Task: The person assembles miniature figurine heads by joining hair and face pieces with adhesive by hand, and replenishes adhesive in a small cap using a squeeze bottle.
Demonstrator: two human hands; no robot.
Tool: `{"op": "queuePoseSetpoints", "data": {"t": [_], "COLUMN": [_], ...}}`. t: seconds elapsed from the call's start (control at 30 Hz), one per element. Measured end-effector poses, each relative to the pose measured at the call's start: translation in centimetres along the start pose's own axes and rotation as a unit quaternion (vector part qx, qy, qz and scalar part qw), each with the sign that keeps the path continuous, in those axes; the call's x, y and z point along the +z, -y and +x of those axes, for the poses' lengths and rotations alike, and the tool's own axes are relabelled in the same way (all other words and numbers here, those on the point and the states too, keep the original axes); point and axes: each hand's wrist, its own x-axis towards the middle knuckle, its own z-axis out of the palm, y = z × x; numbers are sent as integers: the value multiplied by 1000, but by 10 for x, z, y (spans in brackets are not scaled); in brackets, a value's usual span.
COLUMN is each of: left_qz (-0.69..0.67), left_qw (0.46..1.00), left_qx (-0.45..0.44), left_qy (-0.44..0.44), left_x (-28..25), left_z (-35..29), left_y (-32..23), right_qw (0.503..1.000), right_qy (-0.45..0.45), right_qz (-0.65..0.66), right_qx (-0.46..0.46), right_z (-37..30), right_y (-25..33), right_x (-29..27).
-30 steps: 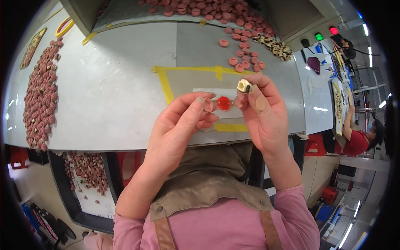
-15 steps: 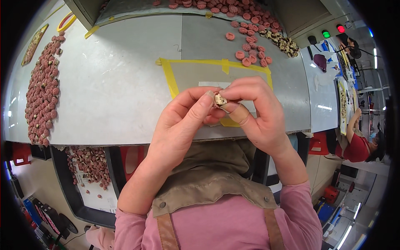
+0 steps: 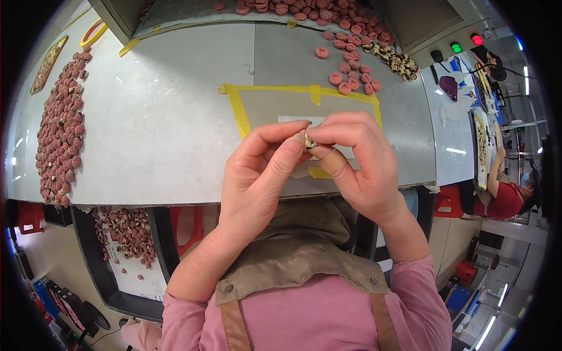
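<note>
Both hands meet in front of me, above the near edge of the table. My left hand (image 3: 257, 167) is closed, thumb and fingertips pressed on the left side of a small cream-and-dark piece (image 3: 310, 141). From the other side my right hand (image 3: 360, 155) pinches the same piece between thumb and index finger. A tan bandage (image 3: 332, 161) wraps the right thumb. A bit of pink shows by the left fingertips; the rest of what they hold is hidden. Beyond the hands lie loose pink ridged caps (image 3: 344, 67) and a heap of cream-and-dark pieces (image 3: 392, 58).
Yellow tape (image 3: 237, 111) frames a patch of the grey table (image 3: 170, 117). A long bed of pink-and-cream pieces (image 3: 60, 131) lies at far left, beside a tape roll (image 3: 93, 32). Below the edge, a black tray (image 3: 88, 263) holds more. Another person (image 3: 506, 199) works at far right.
The hands have drawn slightly closer together round the small piece, so less of it shows. My left forearm has shifted a little to the right. The pieces on the table stay put.
</note>
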Motion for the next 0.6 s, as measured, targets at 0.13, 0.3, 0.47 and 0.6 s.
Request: {"op": "queuePoseSetpoints", "data": {"t": [0.13, 0.3, 0.47, 0.6], "left_qz": [-2, -2, -1, 2], "left_qw": [999, 999, 999, 999], "left_qx": [-32, -29, -31, -35], "left_qy": [39, 38, 39, 34], "left_x": [-2, 0, 0, 0], "left_z": [3, 3, 3, 3], "left_y": [-4, -3, -3, -5], "right_qw": [999, 994, 982, 990], "right_qy": [19, 24, 11, 39], "right_qz": [-18, 86, 157, 100], "right_qx": [-38, 61, 106, 87], "right_z": [0, -5, -7, -5], "right_y": [-5, -5, -5, -4], "right_x": [-6, -5, -1, -4]}}
